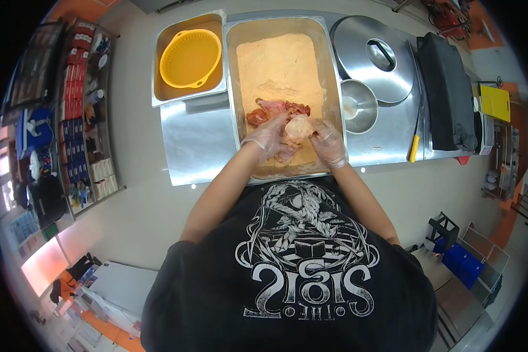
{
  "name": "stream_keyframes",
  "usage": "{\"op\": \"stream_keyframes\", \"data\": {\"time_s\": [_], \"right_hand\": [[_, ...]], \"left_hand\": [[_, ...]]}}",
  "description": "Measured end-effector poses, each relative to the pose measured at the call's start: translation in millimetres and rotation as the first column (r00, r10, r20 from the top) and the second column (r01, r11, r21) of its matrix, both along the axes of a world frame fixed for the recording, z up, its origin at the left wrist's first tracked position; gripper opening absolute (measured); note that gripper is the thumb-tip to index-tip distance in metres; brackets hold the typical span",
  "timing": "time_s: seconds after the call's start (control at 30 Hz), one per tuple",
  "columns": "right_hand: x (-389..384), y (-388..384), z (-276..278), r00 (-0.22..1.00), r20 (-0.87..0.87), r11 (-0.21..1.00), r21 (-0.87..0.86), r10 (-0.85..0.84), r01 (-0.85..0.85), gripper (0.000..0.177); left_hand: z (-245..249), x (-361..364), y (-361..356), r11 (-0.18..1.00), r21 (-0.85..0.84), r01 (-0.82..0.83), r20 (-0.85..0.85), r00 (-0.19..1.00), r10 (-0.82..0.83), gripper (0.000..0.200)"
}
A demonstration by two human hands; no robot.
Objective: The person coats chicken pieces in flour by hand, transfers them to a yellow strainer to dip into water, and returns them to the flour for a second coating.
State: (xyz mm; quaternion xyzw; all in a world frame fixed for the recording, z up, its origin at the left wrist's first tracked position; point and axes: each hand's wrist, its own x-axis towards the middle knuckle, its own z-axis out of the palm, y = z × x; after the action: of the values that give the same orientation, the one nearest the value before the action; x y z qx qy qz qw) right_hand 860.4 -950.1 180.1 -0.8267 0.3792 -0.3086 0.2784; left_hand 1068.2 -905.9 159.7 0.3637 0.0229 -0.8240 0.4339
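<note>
A large steel pan [235, 88] holds a bed of pale orange flour [278, 58]. Over the pan's near half, both my hands wear clear plastic gloves. A pale, flour-coated piece of raw chicken [300, 129] lies between them. My right hand [330, 145] has its fingers closed on the chicken's right edge. At the other side, my left hand [268, 139] grips the chicken, its fingers partly hidden behind the meat. Just beyond the hands, redder raw meat pieces [264, 111] rest on the flour, and more pinkish meat shows below the coated piece.
To the left, a yellow colander [190, 58] sits in a smaller steel pan [157, 94]. On the right are a steel bowl [362, 111], a large round lid [369, 64], a yellow-handled tool [415, 148] and a black case [446, 100]. The steel table [193, 141] ends near my body.
</note>
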Motion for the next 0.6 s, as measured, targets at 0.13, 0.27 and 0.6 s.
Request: {"op": "stream_keyframes", "data": {"time_s": [0.13, 0.27, 0.6], "right_hand": [[11.7, -2.7, 10.2, 0.99, 0.078, 0.993, -0.034, 0.115, -0.113, 0.039], [25.5, 10.8, 27.3, 0.764, 0.561, 0.642, 0.72, -0.317, -0.262, 0.027], [-17.0, 27.6, -9.9, 0.995, 0.077, 0.449, 0.893, -0.055, -0.045, 0.031]], "left_hand": [[4.0, -12.0, -3.2, 0.987, -0.157, -0.01, 0.062, 0.998, 0.02, 0.049], [-8.9, -4.5, -3.8, 0.95, -0.253, 0.185, 0.519, 0.855, -0.028, 0.044], [47.9, -22.8, 13.8, 0.907, -0.258, 0.331, 0.632, 0.768, -0.101, 0.044]]}}
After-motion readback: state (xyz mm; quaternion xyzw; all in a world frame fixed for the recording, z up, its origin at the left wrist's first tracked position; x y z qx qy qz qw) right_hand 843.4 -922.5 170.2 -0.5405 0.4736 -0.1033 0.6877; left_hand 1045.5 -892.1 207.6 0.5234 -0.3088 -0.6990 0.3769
